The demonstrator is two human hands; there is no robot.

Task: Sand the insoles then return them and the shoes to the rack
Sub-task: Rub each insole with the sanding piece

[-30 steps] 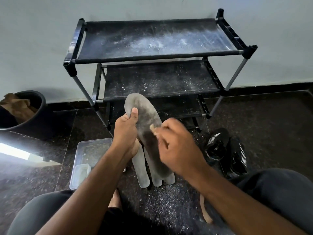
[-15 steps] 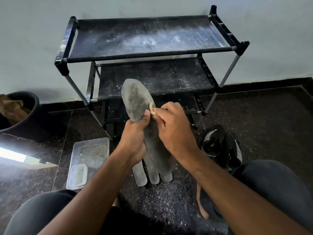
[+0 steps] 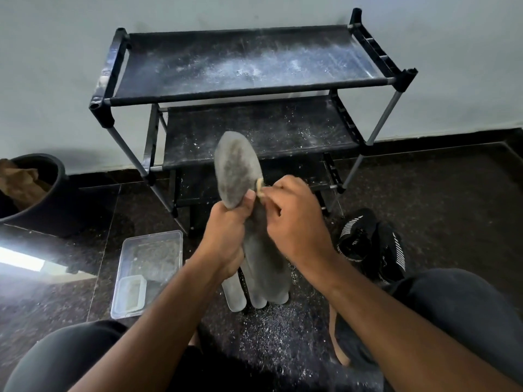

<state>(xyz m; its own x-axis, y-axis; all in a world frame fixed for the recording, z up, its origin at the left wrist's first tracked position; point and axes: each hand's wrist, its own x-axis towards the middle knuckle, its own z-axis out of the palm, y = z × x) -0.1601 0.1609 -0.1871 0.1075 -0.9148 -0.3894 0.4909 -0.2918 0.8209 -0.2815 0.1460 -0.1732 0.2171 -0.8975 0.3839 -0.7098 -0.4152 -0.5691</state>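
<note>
My left hand point(image 3: 226, 239) grips a grey insole point(image 3: 236, 165) around its middle and holds it upright, toe end up. My right hand point(image 3: 294, 222) pinches a small tan piece of sandpaper point(image 3: 259, 185) against the insole's right edge, just above my left thumb. Two more grey insoles point(image 3: 235, 295) lie on the floor behind the held one, partly hidden by it. A pair of black shoes point(image 3: 370, 244) with white stripes stands on the floor to the right. The black three-shelf rack point(image 3: 249, 89) stands against the wall, its shelves dusty and bare.
A clear plastic box point(image 3: 147, 273) with a smaller tub inside sits on the floor at the left. A black bucket point(image 3: 36, 199) holding brown paper stands far left. Sanding dust speckles the dark floor between my knees.
The insole has been lifted higher in front of the rack. My right hand with the sandpaper has moved up along the insole's right edge towards the toe.
</note>
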